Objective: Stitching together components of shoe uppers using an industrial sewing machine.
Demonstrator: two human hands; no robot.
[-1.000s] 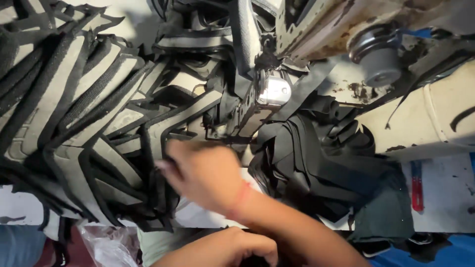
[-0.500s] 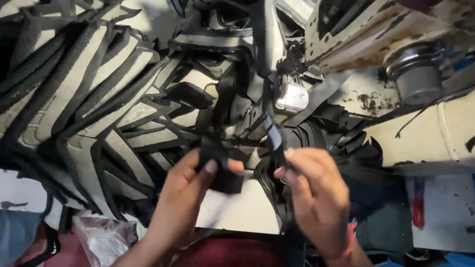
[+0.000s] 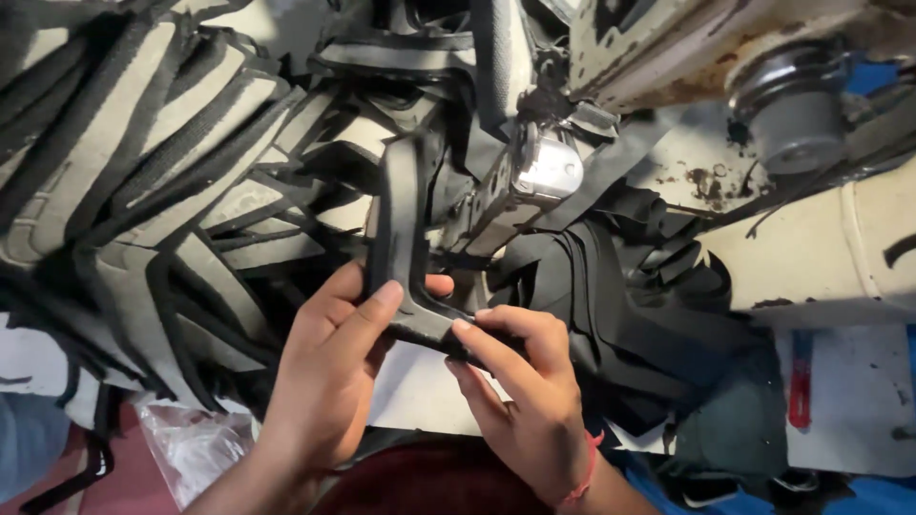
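Both of my hands hold one black L-shaped padded piece [image 3: 403, 219] in front of a sewing machine. My left hand [image 3: 334, 367] grips its long upright arm near the bend, thumb on the far side. My right hand [image 3: 520, 381] pinches the short lower arm from the right; a red thread band circles that wrist. The piece's upper end points toward the machine's shiny metal presser foot area [image 3: 546, 172], just left of it.
A big fanned pile of cream-and-black cut pieces [image 3: 143, 181] fills the left. A heap of black fabric pieces [image 3: 620, 286] lies right of my hands. The worn machine body and handwheel [image 3: 792, 114] sit upper right. A clear plastic bag [image 3: 186, 443] hangs lower left.
My hands have drawn closer together and taken the L-shaped black piece between them, turning it upright toward the machine's foot. A second ago only one hand reached into the pile.
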